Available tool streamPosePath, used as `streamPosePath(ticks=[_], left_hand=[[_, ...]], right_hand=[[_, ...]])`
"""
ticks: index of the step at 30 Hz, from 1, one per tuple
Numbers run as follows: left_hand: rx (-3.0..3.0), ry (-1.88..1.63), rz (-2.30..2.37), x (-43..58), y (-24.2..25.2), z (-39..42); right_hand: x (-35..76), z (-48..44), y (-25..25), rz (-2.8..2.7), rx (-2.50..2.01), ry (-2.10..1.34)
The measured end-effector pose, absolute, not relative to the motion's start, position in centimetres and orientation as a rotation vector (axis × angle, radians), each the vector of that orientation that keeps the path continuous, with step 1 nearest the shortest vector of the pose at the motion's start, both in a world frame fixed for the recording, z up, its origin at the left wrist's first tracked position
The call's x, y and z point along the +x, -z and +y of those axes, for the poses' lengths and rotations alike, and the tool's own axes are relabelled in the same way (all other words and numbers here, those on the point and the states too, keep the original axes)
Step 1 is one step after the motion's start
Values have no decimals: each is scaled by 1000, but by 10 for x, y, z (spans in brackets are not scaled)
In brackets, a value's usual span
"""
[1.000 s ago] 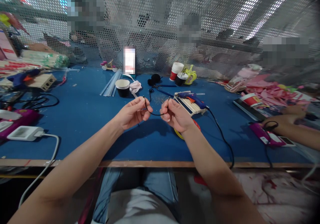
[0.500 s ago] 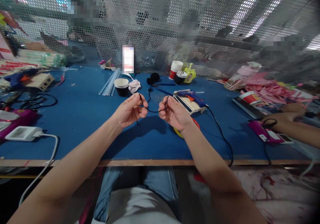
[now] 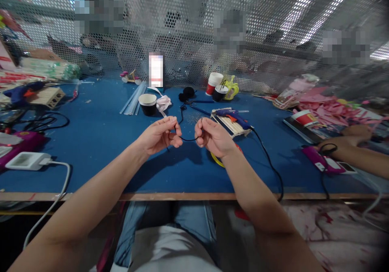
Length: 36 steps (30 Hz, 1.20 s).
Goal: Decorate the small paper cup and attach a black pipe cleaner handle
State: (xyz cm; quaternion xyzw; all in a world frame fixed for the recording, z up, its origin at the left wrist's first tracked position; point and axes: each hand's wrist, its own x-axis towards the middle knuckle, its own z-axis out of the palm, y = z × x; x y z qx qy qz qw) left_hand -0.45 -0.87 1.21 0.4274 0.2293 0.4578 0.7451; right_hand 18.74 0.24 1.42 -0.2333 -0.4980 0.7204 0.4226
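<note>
A thin black cord (image 3: pixel 190 139) runs between my two hands and sags slightly in the middle. My left hand (image 3: pixel 162 133) pinches one part of it between thumb and fingers, and a black end pokes out below that hand. Facing it, my right hand (image 3: pixel 214 136) pinches the other part. Both hands are raised a little over the blue table (image 3: pixel 179 175). Behind them lie black pom-poms (image 3: pixel 187 93) and another piece of black cord (image 3: pixel 182 109). A yellow and red ring (image 3: pixel 217 159) is partly hidden under my right wrist.
A blue glue gun (image 3: pixel 237 118) rests on a small stick-built piece (image 3: pixel 227 127), its cable trailing right. Beyond are a black cup (image 3: pixel 148 107), clear sticks (image 3: pixel 133 100), a lit phone (image 3: pixel 156 71) and pliers (image 3: pixel 200 101). Another person's arm (image 3: pixel 355 152) reaches in at right.
My hands have drawn slightly closer together and sunk a little. The cord's loop between them is shorter, and less of it stands above the fingertips.
</note>
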Motion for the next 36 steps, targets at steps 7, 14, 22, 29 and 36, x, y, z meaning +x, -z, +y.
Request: streamPosePath(ticks=[7,14,22,29,36], left_hand=[[815,-1060,542,1,-8,-8],[755,-1119,546,6,0,-7],[776,-1107,580,7,-2,-8],[809,-1137,607,7,-2,-8],[799,-1150,600,7,-2,-8]], right_hand=[[186,5,-15,-1164,-624,-1715],[181,3,-10,-1214,-564,-1710],[180,1,-7,-1259,-540,-1731],[180,0,-9,-1269,-552,-1721],[177,2,-6,-1211,-542,-1695]])
